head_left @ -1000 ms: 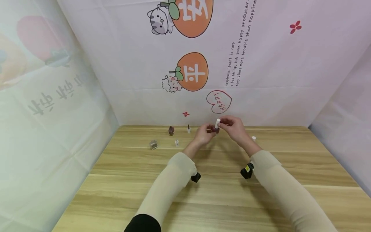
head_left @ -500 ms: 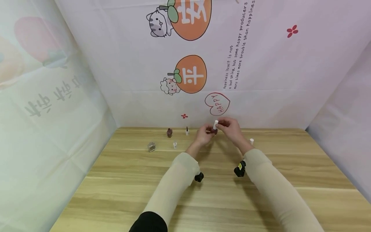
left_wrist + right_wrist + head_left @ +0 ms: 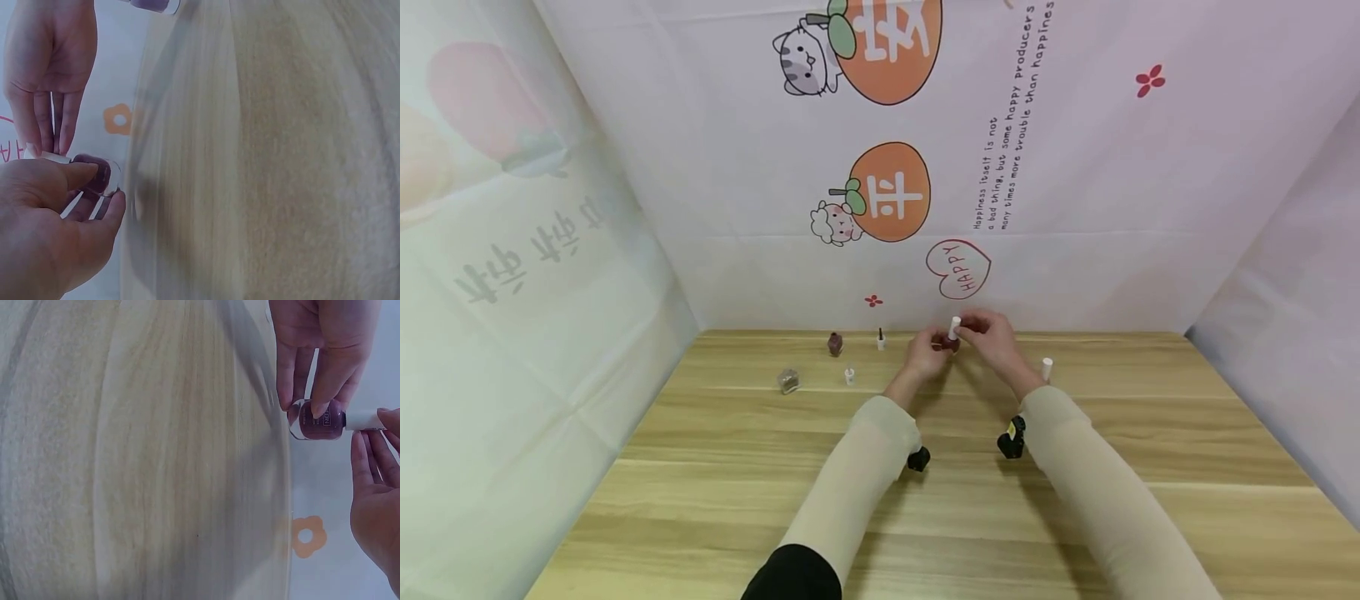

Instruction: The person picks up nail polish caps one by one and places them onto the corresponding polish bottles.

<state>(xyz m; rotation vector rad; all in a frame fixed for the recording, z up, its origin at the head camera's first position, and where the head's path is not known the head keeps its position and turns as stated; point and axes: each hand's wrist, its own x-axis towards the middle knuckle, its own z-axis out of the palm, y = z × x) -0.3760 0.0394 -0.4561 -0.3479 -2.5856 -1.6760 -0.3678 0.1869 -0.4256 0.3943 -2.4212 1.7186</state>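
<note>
A nail polish bottle [image 3: 317,420] with dark purple polish and a tall white cap [image 3: 954,327] is held above the back edge of the table. Its glass body lies between the thumb and fingers of my left hand [image 3: 927,353]. My right hand [image 3: 996,340] pinches the white cap, which sits at the bottle's neck; how tightly it is screwed on cannot be seen. To the left stand an uncapped dark bottle [image 3: 835,344] and a white cap with its dark brush pointing up [image 3: 881,340]. Nearer me are a second white cap [image 3: 849,376] and a clear glass bottle [image 3: 788,381].
Another white-capped bottle [image 3: 1047,369] stands behind my right wrist, mostly hidden in the head view. A purple bottle end [image 3: 150,5] shows at the top of the left wrist view. The wooden table [image 3: 700,500] meets printed white cloth [image 3: 1060,283] at the back.
The head view has shifted slightly. My right forearm has swung a little to the left, while both hands keep their hold on the bottle and its cap.
</note>
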